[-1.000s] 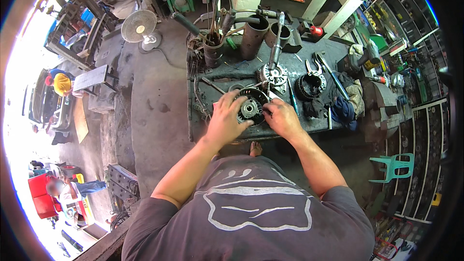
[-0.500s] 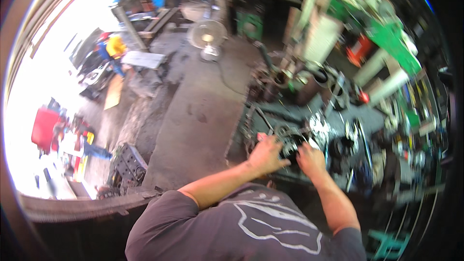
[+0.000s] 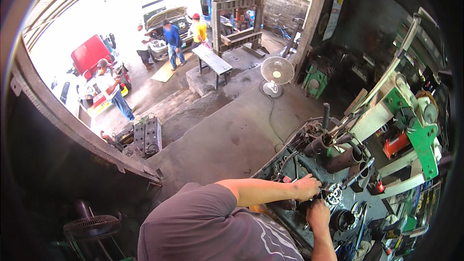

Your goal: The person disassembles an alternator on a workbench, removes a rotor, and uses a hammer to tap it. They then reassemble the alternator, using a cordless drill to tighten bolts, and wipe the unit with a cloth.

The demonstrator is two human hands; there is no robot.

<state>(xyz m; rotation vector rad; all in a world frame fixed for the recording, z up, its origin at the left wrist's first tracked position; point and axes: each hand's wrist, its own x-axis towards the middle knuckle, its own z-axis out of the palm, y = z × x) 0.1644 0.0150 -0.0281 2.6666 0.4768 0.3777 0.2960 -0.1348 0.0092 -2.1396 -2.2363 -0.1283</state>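
Observation:
My left hand (image 3: 307, 187) reaches over the greasy workbench (image 3: 292, 220), its fingers curled inward. Close below it, my right hand (image 3: 318, 214) is closed, with its fingertips almost meeting the left ones. Both work at a small dark part between them, mostly covered by the fingers, so its kind does not show. Right beside the fingertips lies a shiny silver metal casting (image 3: 333, 193) with openings in it. A dark ring-shaped part (image 3: 344, 219) rests on the bench to the right of my right hand.
Metal tubes (image 3: 344, 160) stand at the bench's far side. Hand tools (image 3: 361, 224) lie at the right. A green and white frame (image 3: 423, 147) rises beyond. A pedestal fan (image 3: 277, 71) stands on the floor ahead. Several people (image 3: 172, 41) are near an open-hooded car (image 3: 166, 19).
The view has swung left and up, so the bench now sits lower right and more people show. My hands have drawn closer together, and the left fingers, spread before, are now curled.

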